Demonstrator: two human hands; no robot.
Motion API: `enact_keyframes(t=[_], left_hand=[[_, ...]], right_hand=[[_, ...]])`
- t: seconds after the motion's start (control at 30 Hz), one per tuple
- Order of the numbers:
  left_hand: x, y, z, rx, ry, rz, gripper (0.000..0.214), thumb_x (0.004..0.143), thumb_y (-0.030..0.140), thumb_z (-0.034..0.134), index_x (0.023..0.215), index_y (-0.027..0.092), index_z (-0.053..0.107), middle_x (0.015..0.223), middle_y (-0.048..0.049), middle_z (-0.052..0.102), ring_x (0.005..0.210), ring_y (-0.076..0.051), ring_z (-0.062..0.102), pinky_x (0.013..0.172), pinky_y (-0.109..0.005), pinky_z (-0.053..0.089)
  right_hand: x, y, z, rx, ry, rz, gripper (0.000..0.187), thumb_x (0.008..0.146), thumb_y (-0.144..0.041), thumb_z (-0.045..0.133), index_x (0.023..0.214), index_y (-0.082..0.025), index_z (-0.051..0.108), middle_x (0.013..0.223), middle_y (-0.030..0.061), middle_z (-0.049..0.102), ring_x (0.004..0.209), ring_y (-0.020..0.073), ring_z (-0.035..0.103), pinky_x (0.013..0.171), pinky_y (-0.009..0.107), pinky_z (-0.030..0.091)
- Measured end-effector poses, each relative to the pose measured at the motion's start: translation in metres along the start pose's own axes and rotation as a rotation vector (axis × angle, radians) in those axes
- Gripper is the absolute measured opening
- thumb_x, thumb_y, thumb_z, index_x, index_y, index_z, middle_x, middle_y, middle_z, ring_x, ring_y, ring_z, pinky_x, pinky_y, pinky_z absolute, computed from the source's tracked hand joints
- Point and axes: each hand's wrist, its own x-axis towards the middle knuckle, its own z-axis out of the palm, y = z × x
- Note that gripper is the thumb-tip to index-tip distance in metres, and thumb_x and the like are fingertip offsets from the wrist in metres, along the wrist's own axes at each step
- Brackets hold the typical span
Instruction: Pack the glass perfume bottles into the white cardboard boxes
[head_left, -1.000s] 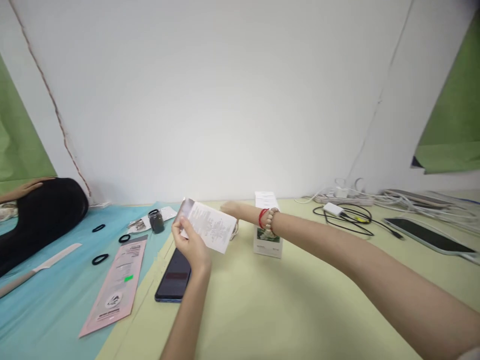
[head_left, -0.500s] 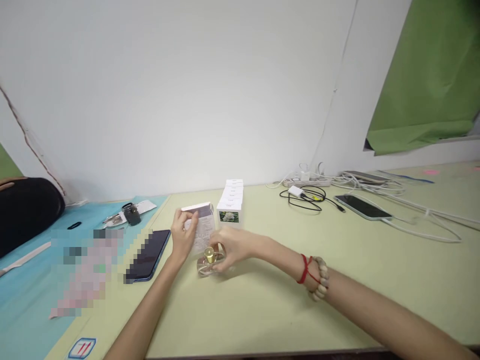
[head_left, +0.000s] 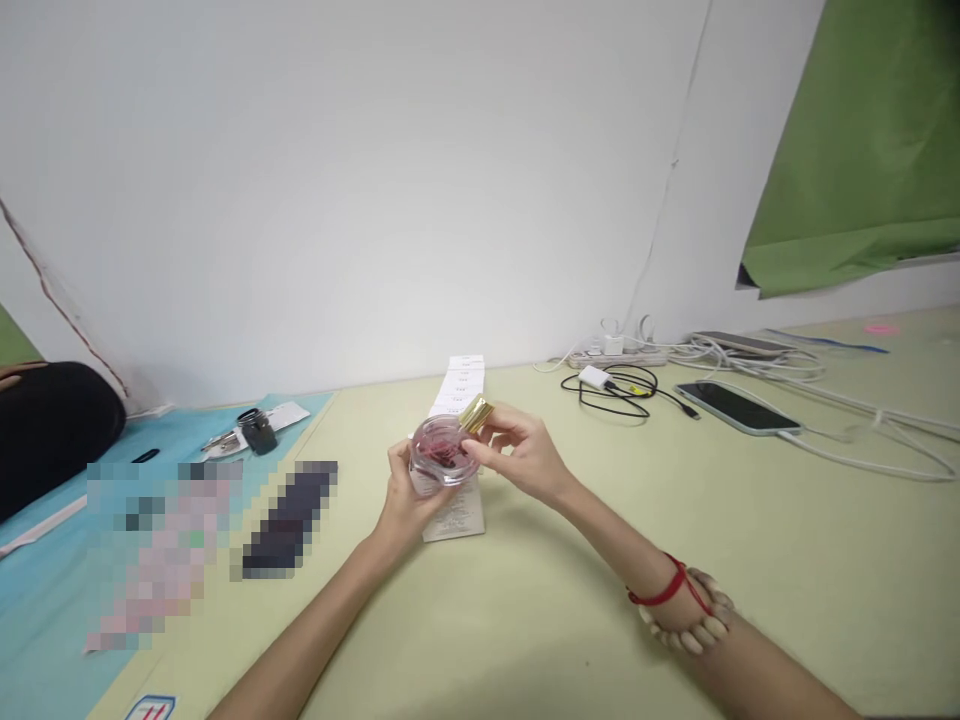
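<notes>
A round pink glass perfume bottle (head_left: pixel 439 452) with a gold cap (head_left: pixel 475 414) is held up above the table between both hands. My left hand (head_left: pixel 401 498) cups it from below and also pinches a printed white leaflet (head_left: pixel 454 515) that hangs under the bottle. My right hand (head_left: pixel 519 455) grips the bottle's right side near the gold cap; beaded and red string bracelets sit on that wrist. A white carton with a flower picture (head_left: pixel 459 385) stands just behind the bottle.
A pale green table (head_left: pixel 600 560) carries a phone (head_left: pixel 737 407), chargers and tangled cables (head_left: pixel 622 385) at the back right. On the blue mat (head_left: pixel 45 590) to the left lie a small dark jar (head_left: pixel 257 430) and blurred items. A black bag (head_left: pixel 52 425) sits far left.
My right hand reached out to the back, picked the bottle off the table and lifted it. My left hand, still holding the leaflet, came under the bottle. The view shifted right.
</notes>
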Motion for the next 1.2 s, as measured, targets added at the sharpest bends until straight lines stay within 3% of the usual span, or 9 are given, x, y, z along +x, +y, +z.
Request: enact_keyframes(t=[0.17, 0.3, 0.5, 0.7, 0.97, 1.2], left_hand=[[-0.005, 0.007, 0.004, -0.035, -0.064, 0.013, 0.054, 0.067, 0.03, 0.068, 0.099, 0.023, 0.025, 0.101, -0.0041, 0.049, 0.092, -0.015, 0.056, 0.078, -0.032, 0.047], [-0.006, 0.007, 0.004, -0.045, -0.079, 0.066, 0.053, 0.069, 0.028, 0.067, 0.096, 0.024, 0.021, 0.101, -0.0039, 0.049, 0.091, -0.014, 0.057, 0.075, -0.03, 0.048], [-0.008, 0.004, 0.006, -0.026, -0.094, 0.174, 0.055, 0.069, 0.027, 0.067, 0.099, 0.024, 0.021, 0.107, -0.0049, 0.043, 0.093, -0.013, 0.056, 0.075, -0.03, 0.049], [-0.009, 0.004, 0.004, 0.017, -0.077, 0.195, 0.053, 0.071, 0.027, 0.066, 0.106, 0.024, 0.027, 0.102, -0.0034, 0.047, 0.087, -0.012, 0.056, 0.072, -0.026, 0.048], [-0.009, 0.005, 0.002, 0.116, -0.05, 0.249, 0.053, 0.07, 0.028, 0.067, 0.109, 0.024, 0.031, 0.094, -0.0006, 0.05, 0.077, -0.009, 0.055, 0.063, -0.02, 0.046], [-0.006, 0.011, 0.003, 0.209, -0.041, 0.428, 0.046, 0.071, 0.023, 0.066, 0.106, 0.023, 0.036, 0.09, -0.0006, 0.049, 0.076, -0.009, 0.051, 0.064, -0.02, 0.045]], right_hand=[[-0.003, -0.001, -0.004, -0.202, 0.065, -0.139, 0.02, 0.078, -0.033, 0.057, 0.088, -0.018, 0.065, 0.082, 0.0047, 0.057, 0.066, 0.0104, 0.053, 0.048, 0.02, 0.046], [-0.005, 0.002, -0.002, -0.19, 0.008, -0.183, 0.026, 0.08, -0.031, 0.056, 0.102, -0.019, 0.062, 0.091, 0.0057, 0.058, 0.063, 0.0094, 0.05, 0.047, 0.021, 0.045], [-0.008, 0.007, 0.0, -0.314, -0.037, -0.186, 0.027, 0.08, -0.029, 0.055, 0.104, -0.018, 0.061, 0.094, 0.0076, 0.059, 0.072, 0.0127, 0.053, 0.049, 0.022, 0.044], [-0.015, 0.015, 0.01, -0.462, -0.011, -0.271, 0.028, 0.076, -0.028, 0.059, 0.103, -0.023, 0.062, 0.107, 0.007, 0.054, 0.087, 0.0163, 0.052, 0.068, 0.029, 0.05], [-0.019, 0.013, 0.017, -0.598, 0.098, -0.251, 0.022, 0.069, -0.032, 0.063, 0.087, -0.022, 0.064, 0.104, 0.0065, 0.054, 0.087, 0.0176, 0.051, 0.067, 0.029, 0.049], [-0.019, 0.006, 0.015, -0.716, 0.191, -0.387, 0.015, 0.069, -0.034, 0.062, 0.077, -0.022, 0.064, 0.099, 0.0051, 0.059, 0.083, 0.0179, 0.052, 0.065, 0.03, 0.047]])
